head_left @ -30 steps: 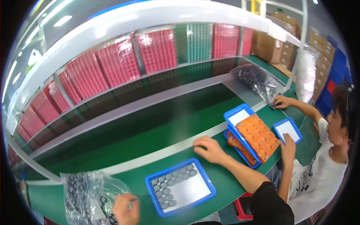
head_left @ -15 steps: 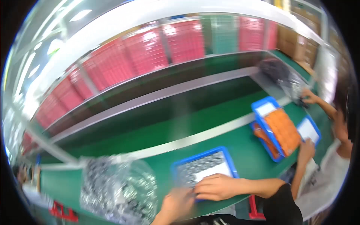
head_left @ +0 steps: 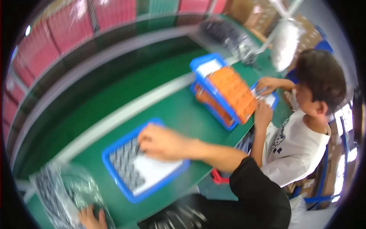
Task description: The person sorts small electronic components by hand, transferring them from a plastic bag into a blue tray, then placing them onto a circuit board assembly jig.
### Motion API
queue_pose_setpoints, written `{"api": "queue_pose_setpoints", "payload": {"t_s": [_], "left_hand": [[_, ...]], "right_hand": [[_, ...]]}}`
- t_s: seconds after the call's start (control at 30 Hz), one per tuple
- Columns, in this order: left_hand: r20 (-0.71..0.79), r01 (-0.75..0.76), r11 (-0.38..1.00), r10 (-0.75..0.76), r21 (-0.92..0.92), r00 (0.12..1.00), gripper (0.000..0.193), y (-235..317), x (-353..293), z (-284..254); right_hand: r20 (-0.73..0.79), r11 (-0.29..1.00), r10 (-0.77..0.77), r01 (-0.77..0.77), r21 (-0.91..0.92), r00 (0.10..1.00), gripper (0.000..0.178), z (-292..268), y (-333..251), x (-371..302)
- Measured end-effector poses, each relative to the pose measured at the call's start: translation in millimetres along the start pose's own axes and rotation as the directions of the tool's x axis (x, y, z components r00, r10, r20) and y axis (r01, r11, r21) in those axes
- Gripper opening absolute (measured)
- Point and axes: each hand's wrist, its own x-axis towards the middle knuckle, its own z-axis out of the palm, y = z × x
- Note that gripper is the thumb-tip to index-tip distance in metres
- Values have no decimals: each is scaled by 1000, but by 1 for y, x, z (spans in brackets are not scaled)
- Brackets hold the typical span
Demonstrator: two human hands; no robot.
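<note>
My right hand (head_left: 162, 143) is over a blue-rimmed tray (head_left: 131, 196), its fingers curled down and closed at the tray's far side. What they hold, if anything, is hidden beneath them. Rows of small dark grey parts (head_left: 126, 166) cover the tray's left portion, and a white sheet (head_left: 154, 171) shows in the rest. At the lower left, my left hand (head_left: 92, 218) rests at a clear plastic bag (head_left: 82, 187) of dark parts, its thumb and fingers apart. Blur hides the parts' exact kind.
Stacked blue trays (head_left: 209, 63) with orange padded pieces (head_left: 232, 89) stand to the right. Beyond them a co-worker (head_left: 297, 141) handles another blue tray (head_left: 271, 100). A bag of dark parts (head_left: 232, 36) lies at the back. A white rail (head_left: 126, 110) crosses the green table.
My view has swung to the right. My hands, close together at the tray before, are now apart: the left is at the plastic bag, the right over the tray. The co-worker's hands have come together.
</note>
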Motion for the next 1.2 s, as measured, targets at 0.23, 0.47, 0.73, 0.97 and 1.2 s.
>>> {"api": "queue_pose_setpoints", "payload": {"t_s": [0.23,0.47,0.73,0.97,1.2], "left_hand": [[259,368,886,-299,-281,918,28,58,42,-26],[233,279,954,-247,-113,940,39,60,28,-38],[251,311,923,-253,-227,934,40,57,28,-38],[249,290,928,-232,-233,940,38,60,26,-38],[241,262,930,-201,-257,950,35,58,32,-37]], "right_hand": [[162,972,159,-126,-197,974,9,-3,-11,-12],[191,987,123,-100,-124,974,9,15,-18,-2],[244,987,117,-85,-138,963,10,27,-26,1],[257,994,50,-22,-109,965,8,30,-23,2],[224,983,46,-5,-182,973,19,21,-22,-1]]}}
